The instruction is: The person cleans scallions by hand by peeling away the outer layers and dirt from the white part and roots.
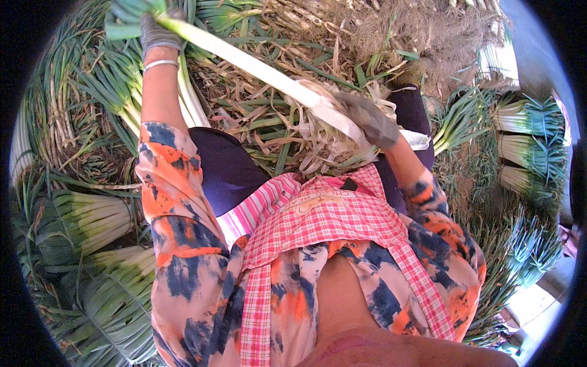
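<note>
My left hand, in a grey glove, is raised at the upper left and wrapped round a long green onion just below its green leaves. The white stalk slants down to the right across my lap. Near its root end my right hand, gloved too and slightly blurred, is closed on a pale outer skin that hangs loose along the stalk. Exactly how its fingers grip is partly hidden. Under that hand, dry peeled skins are heaped between my knees.
Trimmed green onions lie beside my left knee. Tied bundles stand at the left, with more bundles at the right. A pile of unpeeled onions with bushy roots lies ahead. Dry leaves litter the ground.
</note>
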Motion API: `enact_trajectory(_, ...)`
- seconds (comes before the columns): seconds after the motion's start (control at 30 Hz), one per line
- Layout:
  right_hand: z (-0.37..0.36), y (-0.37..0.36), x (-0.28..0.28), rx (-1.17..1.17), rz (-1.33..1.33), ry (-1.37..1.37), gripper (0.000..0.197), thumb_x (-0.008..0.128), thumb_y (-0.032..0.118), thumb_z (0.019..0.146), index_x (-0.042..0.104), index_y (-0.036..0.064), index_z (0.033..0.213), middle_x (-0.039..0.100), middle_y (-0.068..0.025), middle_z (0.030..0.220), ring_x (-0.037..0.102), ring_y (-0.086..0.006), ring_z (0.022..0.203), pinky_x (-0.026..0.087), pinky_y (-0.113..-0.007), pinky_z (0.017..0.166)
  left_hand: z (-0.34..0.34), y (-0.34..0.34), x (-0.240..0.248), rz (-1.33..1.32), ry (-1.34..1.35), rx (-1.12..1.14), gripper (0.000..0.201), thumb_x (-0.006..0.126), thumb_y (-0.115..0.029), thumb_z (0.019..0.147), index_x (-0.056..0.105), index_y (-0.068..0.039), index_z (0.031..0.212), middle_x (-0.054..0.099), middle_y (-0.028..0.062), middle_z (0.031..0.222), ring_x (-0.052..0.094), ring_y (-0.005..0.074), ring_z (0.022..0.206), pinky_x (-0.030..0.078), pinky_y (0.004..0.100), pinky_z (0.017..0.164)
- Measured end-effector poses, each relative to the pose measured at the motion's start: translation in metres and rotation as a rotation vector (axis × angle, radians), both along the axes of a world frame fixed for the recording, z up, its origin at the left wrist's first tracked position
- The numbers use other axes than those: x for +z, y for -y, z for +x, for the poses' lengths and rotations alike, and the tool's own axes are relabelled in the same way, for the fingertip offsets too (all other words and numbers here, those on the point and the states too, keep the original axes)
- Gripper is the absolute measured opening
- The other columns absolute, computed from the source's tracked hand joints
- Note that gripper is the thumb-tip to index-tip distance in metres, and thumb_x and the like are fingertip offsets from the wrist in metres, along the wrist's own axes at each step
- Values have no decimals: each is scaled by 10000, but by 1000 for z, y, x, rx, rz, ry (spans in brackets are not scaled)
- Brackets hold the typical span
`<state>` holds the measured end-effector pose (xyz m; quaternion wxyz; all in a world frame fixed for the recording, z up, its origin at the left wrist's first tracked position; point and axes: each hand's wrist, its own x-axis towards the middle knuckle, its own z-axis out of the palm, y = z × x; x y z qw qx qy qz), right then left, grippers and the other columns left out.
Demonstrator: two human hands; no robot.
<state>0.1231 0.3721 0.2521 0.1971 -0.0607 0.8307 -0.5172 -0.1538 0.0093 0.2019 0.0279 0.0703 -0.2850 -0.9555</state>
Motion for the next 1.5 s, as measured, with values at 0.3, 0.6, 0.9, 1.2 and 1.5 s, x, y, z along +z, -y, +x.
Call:
enact_trajectory(0.3, 83, -166, -45, -428, -202, 282, 306, 580, 213, 832, 557, 22, 1071, 516, 36, 689, 428, -20, 515, 334, -175, 448, 15, 80, -19, -117, 150, 277, 447, 279, -487, 881, 435, -69, 909, 399, 78, 601, 399, 203, 490, 377, 323, 436)
enact_trajectory(0.6, 0, -6, 6, 20, 614, -918, 676, 763, 296, 583, 492, 112, 1175, 574, -122, 1005, 557, -273, 898, 415, -364, 825, 4, 27, -21, -60, 190, 139, 377, 326, -423, 877, 427, -60, 886, 420, 89, 630, 413, 228, 514, 389, 347, 451)
enact_trajectory(0.9, 3, -40, -66, 498, 941, -231, 140, 578, 148, 762, 580, 81, 885, 572, -79, 862, 562, -256, 806, 448, -378, 725, -10, 65, -45, 67, 95, 2, 414, 328, -478, 856, 428, -77, 870, 434, 103, 653, 415, 237, 540, 387, 361, 477)
enact_trajectory(1.2, -16, -9, -85, 61, -209, -300, 279, 528, 122, 823, 522, 63, 1095, 573, -123, 999, 538, -270, 966, 431, -336, 819, -26, 55, -57, 458, -532, -608, 540, 302, -503, 845, 467, 0, 953, 474, 138, 787, 449, 250, 678, 402, 359, 626)
enact_trajectory(1.5, 48, -59, -60, 119, 283, -96, 176, 546, 177, 810, 547, 17, 885, 545, -67, 740, 543, -158, 720, 440, -286, 668, 10, 51, -41, 248, 0, -61, 392, 406, -450, 852, 410, -58, 848, 386, 69, 580, 417, 194, 496, 375, 313, 446)
